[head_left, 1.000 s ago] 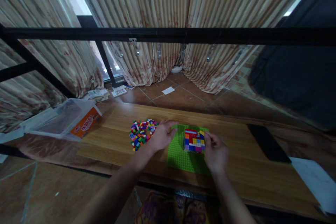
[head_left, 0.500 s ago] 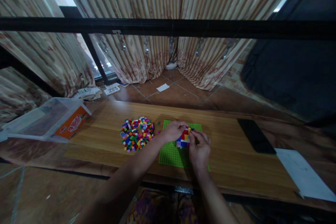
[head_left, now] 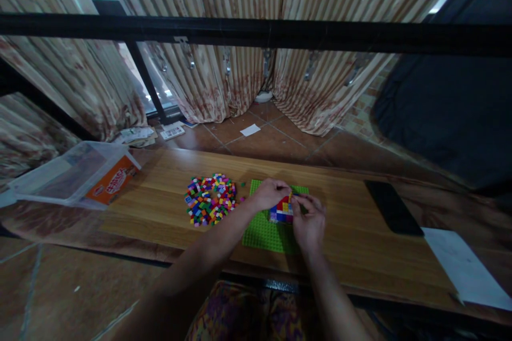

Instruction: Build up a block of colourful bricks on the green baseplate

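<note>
Over a wooden table (head_left: 360, 256), left hand (head_left: 272, 193) and right hand (head_left: 310, 224), fingers drawn narrow, hold indiscernible, seemingly build up the brick block (head_left: 282, 215) on the green baseplate (head_left: 260, 235), calling next for firm pressing.

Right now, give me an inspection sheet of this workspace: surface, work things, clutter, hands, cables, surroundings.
Surface: wooden table, long and low.
Work things: brick build on a green baseplate; loose brick pile left of it.
Clutter: clear bin with orange label at left; black slab and white sheet at right.
Hands: left hand and right hand at the build, fingers pinched close together; any brick between them can't be made out.
Cables: none certain; too dark under the table to tell.
Surroundings: striped curtains, black bar, tiled floor.
</note>
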{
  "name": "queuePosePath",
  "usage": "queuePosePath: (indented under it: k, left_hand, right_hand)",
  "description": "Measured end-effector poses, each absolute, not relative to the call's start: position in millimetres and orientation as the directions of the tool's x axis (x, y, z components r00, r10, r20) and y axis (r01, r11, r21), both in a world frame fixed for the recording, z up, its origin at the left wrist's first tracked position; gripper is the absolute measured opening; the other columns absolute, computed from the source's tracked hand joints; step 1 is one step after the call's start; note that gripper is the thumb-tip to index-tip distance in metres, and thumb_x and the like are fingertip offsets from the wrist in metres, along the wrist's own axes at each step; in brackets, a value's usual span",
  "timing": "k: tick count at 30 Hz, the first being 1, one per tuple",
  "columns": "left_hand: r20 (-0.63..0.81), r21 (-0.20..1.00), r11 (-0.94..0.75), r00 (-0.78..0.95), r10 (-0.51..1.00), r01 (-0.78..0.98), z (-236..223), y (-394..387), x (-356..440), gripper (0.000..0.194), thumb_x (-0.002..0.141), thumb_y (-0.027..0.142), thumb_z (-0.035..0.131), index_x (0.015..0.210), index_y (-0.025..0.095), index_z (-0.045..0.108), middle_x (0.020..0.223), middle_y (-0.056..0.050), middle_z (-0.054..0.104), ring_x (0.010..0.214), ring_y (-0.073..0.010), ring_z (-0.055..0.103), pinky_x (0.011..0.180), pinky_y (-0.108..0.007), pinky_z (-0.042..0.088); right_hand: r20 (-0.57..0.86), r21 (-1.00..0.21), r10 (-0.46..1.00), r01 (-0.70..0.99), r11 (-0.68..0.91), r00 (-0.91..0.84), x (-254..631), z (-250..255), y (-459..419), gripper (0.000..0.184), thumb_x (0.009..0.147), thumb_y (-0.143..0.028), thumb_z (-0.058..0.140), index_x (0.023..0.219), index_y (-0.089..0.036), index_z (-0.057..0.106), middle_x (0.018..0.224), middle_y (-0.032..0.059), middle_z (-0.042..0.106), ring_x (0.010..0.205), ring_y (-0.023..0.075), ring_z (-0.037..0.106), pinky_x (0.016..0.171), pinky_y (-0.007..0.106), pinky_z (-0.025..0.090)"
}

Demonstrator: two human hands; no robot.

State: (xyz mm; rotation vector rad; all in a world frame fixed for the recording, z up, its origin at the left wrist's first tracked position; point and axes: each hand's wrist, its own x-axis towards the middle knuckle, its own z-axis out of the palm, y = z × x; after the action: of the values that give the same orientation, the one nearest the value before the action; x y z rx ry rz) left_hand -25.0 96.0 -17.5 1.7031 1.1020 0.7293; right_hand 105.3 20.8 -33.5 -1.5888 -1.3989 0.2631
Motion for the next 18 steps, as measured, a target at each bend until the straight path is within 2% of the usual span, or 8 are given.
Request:
queuePosePath:
  k: [6, 14, 18]
  left_hand:
    - [-0.052, 0.938, -0.063, 0.318, 0.947, 0.341, -16, 93, -18, 0.02, 0.075, 0.025, 0.055, 0.073, 0.016, 0.072, 0.063, 0.002, 0.064, 0.06, -0.0098, 0.053, 0.058, -0.021, 0.042]
    - [-0.047, 0.933, -0.045, 0.245, 0.968, 0.358, -23, 93, -13, 0.019, 0.074, 0.022, 0.055, 0.073, 0.015, 0.073, 0.065, 0.001, 0.066, 0.06, -0.0103, 0.055, 0.059, -0.021, 0.044]
    - [-0.065, 0.894, -0.042, 0.223, 0.973, 0.446, -22, 92, -10, 0.02, 0.076, 0.021, 0.054, 0.076, 0.015, 0.073, 0.067, 0.002, 0.067, 0.06, -0.0095, 0.056, 0.06, -0.019, 0.045]
  right_hand:
    - [0.481, -0.68, 0.839, 0.713, 0.172, 0.256, 107, -36, 21, 0.029, 0.088, -0.038, 0.051, 0.083, -0.019, 0.073, 0.098, 0.0096, 0.064, 0.096, 0.0241, 0.053, 0.086, 0.038, 0.042]
    - [0.528, -0.639, 0.825, 0.733, 0.232, 0.199, 111, -46, 22, 0.027, 0.088, -0.035, 0.052, 0.086, -0.019, 0.073, 0.098, 0.0095, 0.065, 0.095, 0.0228, 0.055, 0.085, 0.038, 0.043]
    - [0.504, -0.647, 0.841, 0.731, 0.215, 0.199, 113, -45, 24, 0.027, 0.088, -0.037, 0.053, 0.085, -0.02, 0.074, 0.098, 0.0097, 0.066, 0.097, 0.0237, 0.055, 0.087, 0.04, 0.043]
